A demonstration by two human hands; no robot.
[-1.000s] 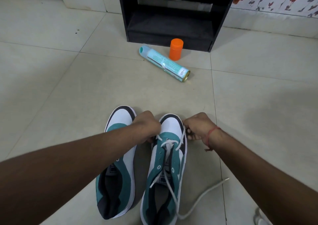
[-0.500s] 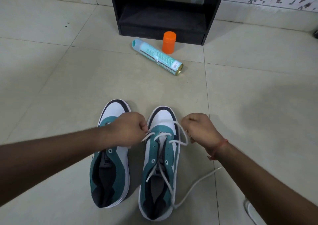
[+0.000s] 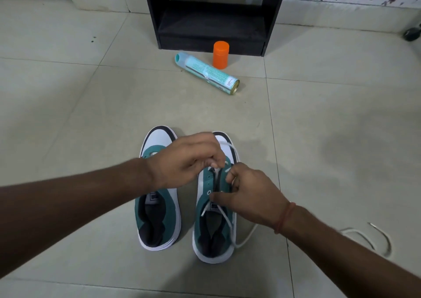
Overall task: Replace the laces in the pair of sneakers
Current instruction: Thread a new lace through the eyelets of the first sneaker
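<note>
Two teal-and-white sneakers stand side by side on the tiled floor, toes pointing away from me. The left sneaker has no lace. The right sneaker carries a white lace through its front eyelets, with loose ends trailing over the opening and onto the floor. My left hand pinches the lace above the front eyelets. My right hand pinches the lace at the shoe's right-hand eyelet row. A second white lace lies loose on the floor to the right.
A teal spray can lies on its side ahead, with an orange cap standing behind it. A black shelf unit stands against the back wall. A dark castor wheel shows at the far right edge.
Both hands came together over the right sneaker: the left hand shifted right above the front eyelets, the right hand moved inward and toward me onto the eyelet row. The second lace came into view.
</note>
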